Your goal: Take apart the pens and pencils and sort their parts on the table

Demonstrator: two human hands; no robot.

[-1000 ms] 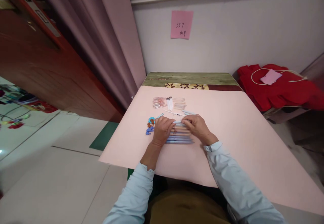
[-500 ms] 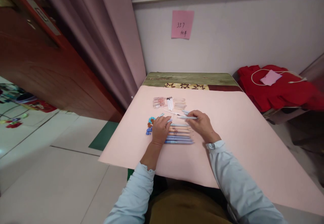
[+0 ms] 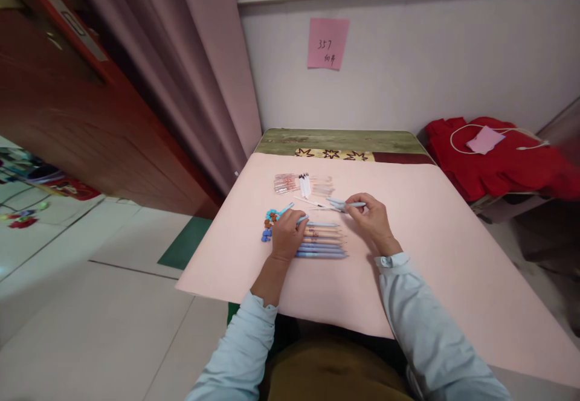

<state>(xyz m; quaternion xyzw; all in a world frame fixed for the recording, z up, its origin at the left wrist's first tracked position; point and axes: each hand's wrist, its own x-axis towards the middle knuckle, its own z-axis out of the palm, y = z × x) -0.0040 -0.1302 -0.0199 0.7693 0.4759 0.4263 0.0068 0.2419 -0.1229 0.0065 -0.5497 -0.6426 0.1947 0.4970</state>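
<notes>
A row of several pens (image 3: 324, 241) in peach and blue lies side by side on the pink sheet (image 3: 421, 250). My left hand (image 3: 287, 234) rests over their left ends, fingers curled on a light blue pen part (image 3: 284, 211) with a small figure at its tip. My right hand (image 3: 372, 220) is to the right, fingers pinched on a light blue pen barrel (image 3: 345, 204) held just above the sheet. A thin white refill (image 3: 312, 203) lies beyond the row. Farther back sits a group of clear pen tubes and white refills (image 3: 302, 184).
Small blue and brown pen toppers (image 3: 268, 227) lie left of the row. The table (image 3: 339, 140) stands against a wall with a pink note (image 3: 327, 43). A red cloth (image 3: 498, 156) with a white cable lies at the right, a curtain (image 3: 199, 75) at the left.
My hands have drawn apart from the middle of the pen row. My right hand lifted away to the right with the light blue barrel; my left hand kept the other piece.
</notes>
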